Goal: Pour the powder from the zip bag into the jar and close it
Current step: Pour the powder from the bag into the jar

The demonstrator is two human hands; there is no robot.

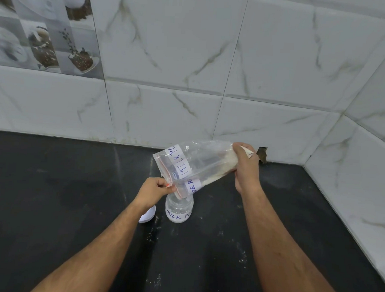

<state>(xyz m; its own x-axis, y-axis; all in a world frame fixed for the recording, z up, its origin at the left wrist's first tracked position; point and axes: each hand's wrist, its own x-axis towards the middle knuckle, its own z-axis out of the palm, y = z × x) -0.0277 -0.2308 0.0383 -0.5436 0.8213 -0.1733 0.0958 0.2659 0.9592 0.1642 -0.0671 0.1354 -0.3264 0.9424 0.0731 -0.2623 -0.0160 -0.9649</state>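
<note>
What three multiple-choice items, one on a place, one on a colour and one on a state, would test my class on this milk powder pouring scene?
1. Where is the white lid?
A. On the counter left of the jar
B. Screwed on the jar
C. In the right hand

2. What colour is the countertop?
A. White
B. Black
C. Brown

3. How is the zip bag held?
A. Lying flat on the counter
B. Upright and sealed
C. Tilted, mouth down over the jar

Answers:
1 A: the lid lies on the counter beside the jar, partly hidden behind the left forearm.
2 B: the surface is black, dusted with spilled powder.
3 C: the right hand lifts the bag's bottom end while the left hand pinches its zip edge at the open jar.
</note>
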